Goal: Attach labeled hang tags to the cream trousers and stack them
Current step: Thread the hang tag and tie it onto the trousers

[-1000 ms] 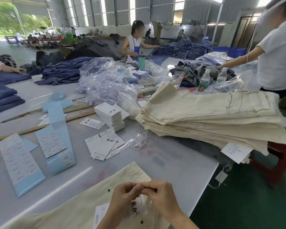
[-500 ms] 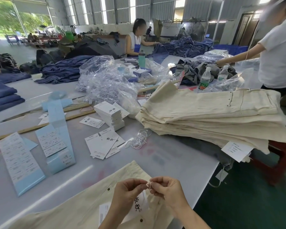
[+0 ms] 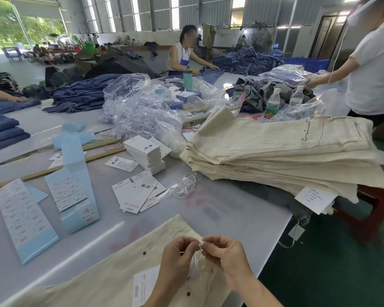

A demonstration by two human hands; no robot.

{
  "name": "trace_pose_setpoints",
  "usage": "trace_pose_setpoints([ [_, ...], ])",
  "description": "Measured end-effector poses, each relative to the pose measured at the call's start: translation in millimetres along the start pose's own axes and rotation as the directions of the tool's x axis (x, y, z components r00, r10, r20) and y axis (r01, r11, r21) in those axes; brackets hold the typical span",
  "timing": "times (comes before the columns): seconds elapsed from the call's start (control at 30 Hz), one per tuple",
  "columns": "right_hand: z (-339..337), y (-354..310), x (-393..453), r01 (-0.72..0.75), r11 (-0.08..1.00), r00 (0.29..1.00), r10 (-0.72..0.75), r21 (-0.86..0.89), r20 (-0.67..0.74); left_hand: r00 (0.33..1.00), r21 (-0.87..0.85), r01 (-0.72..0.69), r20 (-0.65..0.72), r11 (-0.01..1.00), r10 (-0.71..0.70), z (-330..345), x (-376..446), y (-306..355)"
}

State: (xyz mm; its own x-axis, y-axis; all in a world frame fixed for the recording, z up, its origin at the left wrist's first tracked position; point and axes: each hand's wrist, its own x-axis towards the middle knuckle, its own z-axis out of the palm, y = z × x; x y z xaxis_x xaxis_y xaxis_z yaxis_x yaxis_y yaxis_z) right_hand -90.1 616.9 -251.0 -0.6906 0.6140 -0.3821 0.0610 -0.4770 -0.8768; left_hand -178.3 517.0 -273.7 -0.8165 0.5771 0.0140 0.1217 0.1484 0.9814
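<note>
A pair of cream trousers (image 3: pixel 102 278) lies flat at the table's near edge, with a white hang tag (image 3: pixel 143 284) on it under my wrists. My left hand (image 3: pixel 177 258) and my right hand (image 3: pixel 226 255) meet just above the waistband, each pinching an end of the tag's thin white string (image 3: pixel 200 245). A tall stack of folded cream trousers (image 3: pixel 286 151) sits at the right, with a tag (image 3: pixel 315 199) hanging from its edge. Loose hang tags (image 3: pixel 138 191), a tag pile (image 3: pixel 146 154) and a bundle of white strings (image 3: pixel 184 187) lie mid-table.
Blue label sheets (image 3: pixel 24 218) and a blue carton (image 3: pixel 78 176) stand at the left. Clear plastic bags (image 3: pixel 138 109), water bottles (image 3: pixel 272 104) and blue garments (image 3: pixel 82 94) fill the far table. A person in white (image 3: pixel 372 63) works at the right; another (image 3: pixel 182 54) stands beyond.
My two hands have stayed together over the waistband, working the string between the fingertips. The view has tilted slightly. The person at the right has shifted a little.
</note>
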Motion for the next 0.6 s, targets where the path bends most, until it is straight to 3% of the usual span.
trace_pose_setpoints([
  [0.6, 3.4, 4.0, -2.4, 0.085, 0.991, 0.996, -0.086, -0.106, -0.005, 0.997, -0.036, 0.044, -0.057, 0.998, -0.046, 4.0, -2.1, -11.0],
])
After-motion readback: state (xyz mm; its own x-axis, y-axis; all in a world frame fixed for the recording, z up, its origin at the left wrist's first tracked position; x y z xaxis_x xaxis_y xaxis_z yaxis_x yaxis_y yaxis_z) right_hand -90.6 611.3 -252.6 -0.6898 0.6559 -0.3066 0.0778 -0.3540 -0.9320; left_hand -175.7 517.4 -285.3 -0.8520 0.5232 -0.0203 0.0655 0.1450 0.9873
